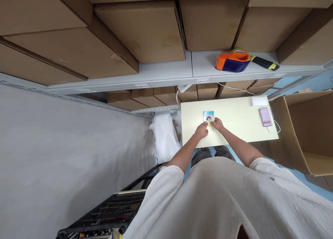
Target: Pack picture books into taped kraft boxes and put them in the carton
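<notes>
The small illustrated item [208, 116] is located on the worktop [239, 119], just ahead of the hands, its near corners being touched by the left hand [202, 129] and right hand [218, 124]. The hands are set slightly apart; whether the item is gripped cannot be determined. A purple device [265, 117] is placed well to their right.

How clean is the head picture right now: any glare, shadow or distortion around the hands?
Head view: table very bright, almost washed out; booklet at the left hand and right hand too small to read fully. Head view: soft shadow on the grey wall; phone-like item pixelated; wide-angle stretch enlarges the shirt.
</notes>
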`<state>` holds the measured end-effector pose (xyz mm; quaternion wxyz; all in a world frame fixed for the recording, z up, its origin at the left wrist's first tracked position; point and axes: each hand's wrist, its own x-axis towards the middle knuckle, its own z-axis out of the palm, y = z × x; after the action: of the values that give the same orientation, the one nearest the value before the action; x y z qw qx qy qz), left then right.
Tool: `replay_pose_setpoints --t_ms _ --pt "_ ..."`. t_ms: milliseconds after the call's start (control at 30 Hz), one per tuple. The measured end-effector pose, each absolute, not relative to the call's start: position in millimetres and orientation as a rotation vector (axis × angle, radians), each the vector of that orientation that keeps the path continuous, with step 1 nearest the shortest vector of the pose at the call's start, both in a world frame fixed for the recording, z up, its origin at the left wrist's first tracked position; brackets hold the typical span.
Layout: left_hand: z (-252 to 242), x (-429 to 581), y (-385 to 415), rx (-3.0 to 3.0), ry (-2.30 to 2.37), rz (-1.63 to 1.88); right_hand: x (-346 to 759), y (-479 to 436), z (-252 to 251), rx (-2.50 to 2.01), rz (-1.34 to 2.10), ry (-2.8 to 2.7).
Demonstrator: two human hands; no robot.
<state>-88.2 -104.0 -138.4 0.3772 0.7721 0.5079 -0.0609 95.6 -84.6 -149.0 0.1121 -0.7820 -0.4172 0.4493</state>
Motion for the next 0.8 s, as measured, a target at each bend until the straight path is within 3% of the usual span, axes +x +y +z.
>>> replay_pose_setpoints --t_ms 400,800 --pt "-141.5 -92.4 -108.6 1.975 1.296 -0.147 86.7 -81.8 -157.8 -2.234 1.462 -0.961" --pt "-134.0 -87.1 -97.7 1.873 1.396 0.164 95.2 -83.8 -132.5 -2.215 1.019 -1.138"
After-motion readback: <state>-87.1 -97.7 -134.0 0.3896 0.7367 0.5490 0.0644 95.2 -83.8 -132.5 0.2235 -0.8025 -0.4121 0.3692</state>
